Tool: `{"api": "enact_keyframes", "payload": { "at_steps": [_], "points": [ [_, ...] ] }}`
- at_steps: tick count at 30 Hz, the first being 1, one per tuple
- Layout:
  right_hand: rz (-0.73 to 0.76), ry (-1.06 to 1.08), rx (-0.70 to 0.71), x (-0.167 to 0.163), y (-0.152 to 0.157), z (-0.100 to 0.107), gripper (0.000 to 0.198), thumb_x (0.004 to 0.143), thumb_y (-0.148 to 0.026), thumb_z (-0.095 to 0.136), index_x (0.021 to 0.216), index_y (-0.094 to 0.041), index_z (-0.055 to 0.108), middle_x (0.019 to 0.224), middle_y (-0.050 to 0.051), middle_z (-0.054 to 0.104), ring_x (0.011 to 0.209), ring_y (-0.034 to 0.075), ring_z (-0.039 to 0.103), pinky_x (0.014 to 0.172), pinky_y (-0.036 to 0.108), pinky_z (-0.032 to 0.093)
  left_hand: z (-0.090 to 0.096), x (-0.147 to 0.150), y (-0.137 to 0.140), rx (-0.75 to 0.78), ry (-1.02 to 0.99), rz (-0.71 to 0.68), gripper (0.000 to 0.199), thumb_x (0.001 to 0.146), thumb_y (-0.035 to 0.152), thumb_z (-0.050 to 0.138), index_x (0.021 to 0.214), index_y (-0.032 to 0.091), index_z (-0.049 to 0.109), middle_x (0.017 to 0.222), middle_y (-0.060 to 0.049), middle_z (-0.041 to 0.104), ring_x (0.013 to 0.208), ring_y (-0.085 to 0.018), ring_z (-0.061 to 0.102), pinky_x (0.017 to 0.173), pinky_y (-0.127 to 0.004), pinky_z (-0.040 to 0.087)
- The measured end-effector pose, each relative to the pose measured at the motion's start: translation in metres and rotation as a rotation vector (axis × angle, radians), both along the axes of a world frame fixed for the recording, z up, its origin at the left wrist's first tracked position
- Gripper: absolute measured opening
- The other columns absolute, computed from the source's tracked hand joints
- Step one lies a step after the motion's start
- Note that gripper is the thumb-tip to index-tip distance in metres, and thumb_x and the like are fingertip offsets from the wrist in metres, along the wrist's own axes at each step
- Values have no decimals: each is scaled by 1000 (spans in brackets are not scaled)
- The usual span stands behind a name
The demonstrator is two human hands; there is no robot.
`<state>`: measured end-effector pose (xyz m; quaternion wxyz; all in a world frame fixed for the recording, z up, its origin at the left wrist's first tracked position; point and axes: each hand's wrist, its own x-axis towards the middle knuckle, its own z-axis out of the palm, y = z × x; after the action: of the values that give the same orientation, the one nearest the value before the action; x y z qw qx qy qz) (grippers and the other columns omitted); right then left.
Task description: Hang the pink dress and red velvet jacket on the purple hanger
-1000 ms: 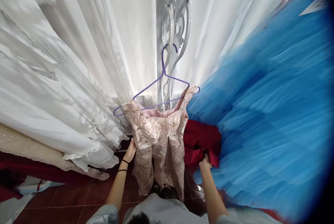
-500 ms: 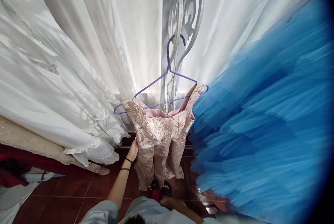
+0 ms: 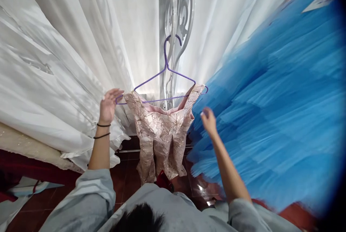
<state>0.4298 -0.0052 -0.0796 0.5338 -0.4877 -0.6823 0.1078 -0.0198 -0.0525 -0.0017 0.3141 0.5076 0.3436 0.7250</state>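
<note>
"Where is your pink dress (image 3: 165, 125)?"

"In front of you, on a purple hanger (image 3: 150, 79) hooked on curly white metal (image 3: 173, 12)."

"And your left hand (image 3: 107, 107)?"

"Spread out, right by the hanger's left end. I can't tell if it touches."

"Your right hand (image 3: 209, 120)?"

"Near the other end, in front of fluffy blue cloth (image 3: 270, 109). Its fingers look bent and blurry; I can't tell if they're pinching."

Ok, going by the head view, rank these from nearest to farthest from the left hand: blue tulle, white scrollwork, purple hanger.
From the left hand:
1. Purple hanger: its left end is right by the fingertips; contact unclear.
2. White scrollwork: upper middle, behind the hanger's hook.
3. Blue tulle: far right, beyond the dress.
</note>
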Motion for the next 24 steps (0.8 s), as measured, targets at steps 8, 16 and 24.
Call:
{"api": "enact_keyframes", "payload": {
  "at_steps": [8, 16, 24],
  "points": [
    [297, -81, -23, 9, 56, 113, 47, 80, -61, 67, 104, -22, 77, 106, 9, 76, 103, 27, 68, 91, 41, 54, 39, 19, 23, -119, 743, 130, 43, 77, 52, 70, 91, 12, 76, 86, -8, 75, 80, -21, 68, 73, -28, 51],
    [162, 160, -87, 24, 37, 93, 33, 71, -48, 79, 89, -20, 81, 86, 5, 78, 82, 25, 72, 81, 39, 59, 8, -1, 3, -102, 448, 263, 44, 69, 56, 76, 76, 13, 75, 69, -3, 68, 66, -15, 60, 61, -24, 46],
    [94, 498, -195, 18, 17, -4, 36, 64, -50, 80, 84, -20, 77, 81, 4, 75, 73, 19, 66, 75, 35, 55, -99, -1, -27, -376, -191, 327, 62, 54, 72, 81, 73, 15, 61, 62, 2, 59, 56, -9, 54, 54, -20, 47]
  ]
}}
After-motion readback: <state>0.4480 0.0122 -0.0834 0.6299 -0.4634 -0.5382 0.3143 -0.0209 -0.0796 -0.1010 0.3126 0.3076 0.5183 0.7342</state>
